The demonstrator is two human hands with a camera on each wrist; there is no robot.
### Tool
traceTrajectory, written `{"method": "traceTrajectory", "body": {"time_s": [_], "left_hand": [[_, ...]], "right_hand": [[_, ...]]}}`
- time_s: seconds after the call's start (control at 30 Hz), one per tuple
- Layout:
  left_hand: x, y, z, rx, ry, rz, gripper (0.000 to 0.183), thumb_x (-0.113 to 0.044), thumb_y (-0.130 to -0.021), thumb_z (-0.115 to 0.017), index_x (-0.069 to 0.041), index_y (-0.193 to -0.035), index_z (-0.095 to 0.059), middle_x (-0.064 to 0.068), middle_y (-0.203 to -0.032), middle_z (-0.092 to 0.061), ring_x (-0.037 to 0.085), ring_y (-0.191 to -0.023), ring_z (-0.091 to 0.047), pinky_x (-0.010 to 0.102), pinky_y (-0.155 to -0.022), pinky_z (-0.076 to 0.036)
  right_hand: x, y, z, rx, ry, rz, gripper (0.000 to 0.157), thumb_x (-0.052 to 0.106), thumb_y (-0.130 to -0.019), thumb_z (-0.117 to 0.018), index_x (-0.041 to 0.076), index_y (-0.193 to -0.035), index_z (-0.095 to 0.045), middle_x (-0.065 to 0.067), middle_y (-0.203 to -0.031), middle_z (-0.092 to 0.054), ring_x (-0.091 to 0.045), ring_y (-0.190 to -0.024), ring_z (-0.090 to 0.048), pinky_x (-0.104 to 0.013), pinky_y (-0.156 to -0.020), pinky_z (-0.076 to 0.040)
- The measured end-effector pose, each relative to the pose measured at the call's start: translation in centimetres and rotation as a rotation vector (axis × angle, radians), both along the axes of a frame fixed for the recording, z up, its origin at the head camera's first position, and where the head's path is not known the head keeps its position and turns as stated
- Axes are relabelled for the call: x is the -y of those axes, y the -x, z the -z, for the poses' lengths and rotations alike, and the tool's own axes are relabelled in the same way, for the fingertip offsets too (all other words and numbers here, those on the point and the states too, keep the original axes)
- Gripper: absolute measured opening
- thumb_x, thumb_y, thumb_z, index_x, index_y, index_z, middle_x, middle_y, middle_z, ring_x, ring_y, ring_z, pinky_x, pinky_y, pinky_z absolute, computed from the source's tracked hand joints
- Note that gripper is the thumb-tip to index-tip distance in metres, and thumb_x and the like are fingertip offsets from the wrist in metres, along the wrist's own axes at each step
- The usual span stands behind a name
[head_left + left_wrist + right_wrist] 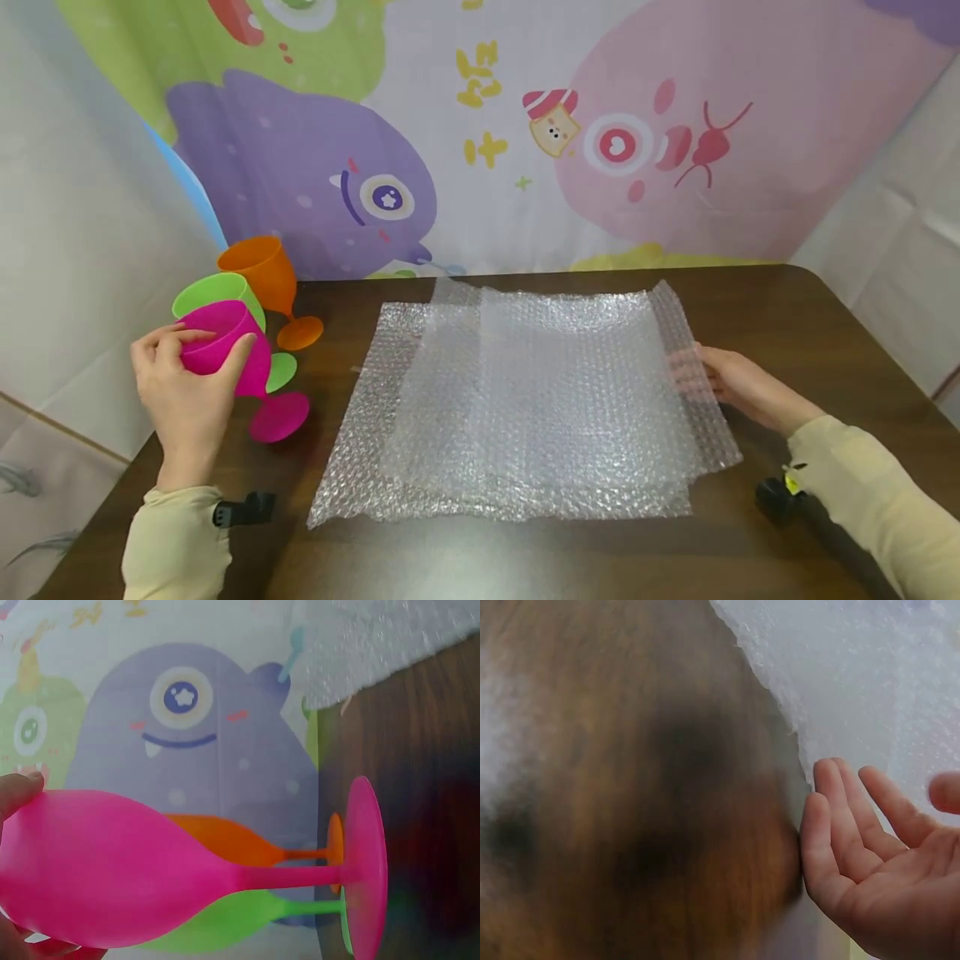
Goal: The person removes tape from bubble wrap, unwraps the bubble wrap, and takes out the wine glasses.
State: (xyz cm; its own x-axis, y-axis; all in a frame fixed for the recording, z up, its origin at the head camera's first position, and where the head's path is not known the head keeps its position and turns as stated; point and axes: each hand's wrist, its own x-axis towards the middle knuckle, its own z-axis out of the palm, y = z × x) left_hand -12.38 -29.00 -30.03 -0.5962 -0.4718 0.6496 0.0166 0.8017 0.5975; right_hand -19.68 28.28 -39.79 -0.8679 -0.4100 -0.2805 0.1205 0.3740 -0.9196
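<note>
My left hand (pixel 183 396) grips a bright pink plastic goblet (pixel 112 862) by its bowl, with fingers at the rim and the thumb on the side. Whether its round foot touches the table I cannot tell. Close behind it are a green goblet (pixel 225 290) and an orange goblet (pixel 262 271). Sheets of clear bubble wrap (pixel 555 400) lie overlapping on the table. At their right side my right hand (pixel 738 383) has its fingers behind the raised edge, showing through the film. In the right wrist view its fingers are loosely extended, thumb apart.
The dark wooden table (pixel 480 558) reaches a cartoon-printed curtain (pixel 487 200) at the back. Pale wall surfaces stand at the left and right. A black wrist device (pixel 243 509) sits on the left sleeve, and another black device (pixel 776 500) is by the right sleeve.
</note>
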Motion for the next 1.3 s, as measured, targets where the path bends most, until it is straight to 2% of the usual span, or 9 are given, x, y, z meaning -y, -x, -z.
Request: {"method": "traceTrajectory", "body": {"time_s": [0.13, 0.3, 0.4, 0.63, 0.87, 1.0, 1.1, 1.2, 1.3], "left_hand": [[0.7, -0.4, 0.0, 0.000, -0.009, -0.021, 0.041, -0.029, -0.069, -0.077, -0.001, -0.095, -0.062, 0.005, -0.113, -0.048, 0.002, -0.108, -0.040, 0.006, -0.073, -0.035], [1.7, -0.9, 0.4, 0.028, -0.037, -0.054, 0.041, -0.030, -0.070, -0.077, -0.002, -0.096, -0.061, -0.014, -0.109, -0.043, 0.007, -0.112, -0.040, 0.006, -0.076, -0.035], [2.2, -1.0, 0.8, 0.028, -0.041, -0.073, 0.041, -0.030, -0.070, -0.076, -0.002, -0.096, -0.061, -0.026, -0.106, -0.033, 0.010, -0.114, -0.040, 0.006, -0.078, -0.034], [3.1, -1.2, 1.3, 0.033, -0.066, -0.107, 0.044, -0.030, -0.070, -0.076, -0.001, -0.098, -0.060, -0.015, -0.110, -0.040, 0.009, -0.115, -0.039, 0.007, -0.080, -0.033], [3.6, -1.4, 1.3, 0.030, -0.118, -0.154, 0.042, -0.026, -0.072, -0.074, 0.000, -0.101, -0.059, -0.021, -0.112, -0.032, 0.005, -0.117, -0.034, 0.012, -0.087, -0.032], [3.4, -1.5, 1.3, 0.003, -0.129, -0.158, 0.045, -0.022, -0.072, -0.072, 0.001, -0.107, -0.055, -0.012, -0.123, -0.033, 0.008, -0.121, -0.032, 0.012, -0.091, -0.031], [3.5, -1.5, 1.5, -0.047, -0.085, -0.131, 0.047, -0.021, -0.073, -0.071, 0.001, -0.111, -0.054, -0.007, -0.132, -0.029, 0.012, -0.128, -0.024, 0.015, -0.097, -0.030], [3.6, -1.4, 1.7, -0.116, -0.007, -0.098, 0.048, -0.024, -0.073, -0.070, 0.001, -0.111, -0.054, -0.006, -0.135, -0.025, 0.017, -0.134, -0.013, 0.022, -0.106, -0.021], [2.5, -1.4, 1.0, -0.176, 0.053, -0.077, 0.044, -0.021, -0.073, -0.070, 0.003, -0.107, -0.055, -0.007, -0.133, -0.025, 0.021, -0.135, -0.010, 0.028, -0.110, -0.012]], "right_hand": [[0.1, -0.2, 0.0, -0.032, -0.011, 0.060, 0.056, 0.032, -0.099, -0.034, -0.012, -0.132, -0.033, -0.013, -0.119, -0.057, 0.002, -0.089, -0.059, -0.022, -0.079, -0.049], [0.3, -0.2, -0.5, -0.013, 0.024, 0.089, 0.065, 0.043, -0.098, -0.026, -0.013, -0.128, -0.035, 0.008, -0.102, -0.061, 0.002, -0.087, -0.059, -0.022, -0.077, -0.048], [0.5, -0.2, -1.0, -0.002, 0.061, 0.093, 0.068, 0.049, -0.097, -0.023, -0.011, -0.123, -0.039, 0.013, -0.095, -0.060, -0.002, -0.086, -0.059, -0.024, -0.076, -0.048], [1.1, -0.4, -1.6, -0.069, -0.012, 0.102, 0.061, 0.043, -0.096, -0.036, -0.009, -0.128, -0.039, 0.011, -0.102, -0.057, 0.002, -0.088, -0.058, -0.027, -0.076, -0.047], [1.1, -0.5, -0.9, -0.061, -0.038, 0.098, 0.062, 0.043, -0.096, -0.034, -0.009, -0.131, -0.037, 0.002, -0.109, -0.057, 0.001, -0.088, -0.057, -0.029, -0.078, -0.046], [1.1, -0.5, -0.8, -0.062, -0.034, 0.100, 0.064, 0.044, -0.096, -0.034, -0.009, -0.131, -0.036, -0.002, -0.113, -0.056, 0.001, -0.088, -0.057, -0.028, -0.078, -0.046], [1.2, -0.4, -0.8, -0.061, -0.030, 0.103, 0.064, 0.045, -0.096, -0.034, -0.009, -0.131, -0.035, -0.003, -0.114, -0.056, 0.002, -0.088, -0.057, -0.028, -0.078, -0.046], [1.3, -0.3, -0.8, -0.063, -0.023, 0.109, 0.065, 0.046, -0.096, -0.033, -0.009, -0.131, -0.036, 0.000, -0.110, -0.057, 0.001, -0.087, -0.058, -0.027, -0.077, -0.047], [1.4, -0.2, -0.9, -0.059, 0.001, 0.129, 0.068, 0.048, -0.096, -0.030, -0.010, -0.130, -0.035, 0.008, -0.100, -0.058, 0.000, -0.085, -0.059, -0.025, -0.075, -0.048]]}}
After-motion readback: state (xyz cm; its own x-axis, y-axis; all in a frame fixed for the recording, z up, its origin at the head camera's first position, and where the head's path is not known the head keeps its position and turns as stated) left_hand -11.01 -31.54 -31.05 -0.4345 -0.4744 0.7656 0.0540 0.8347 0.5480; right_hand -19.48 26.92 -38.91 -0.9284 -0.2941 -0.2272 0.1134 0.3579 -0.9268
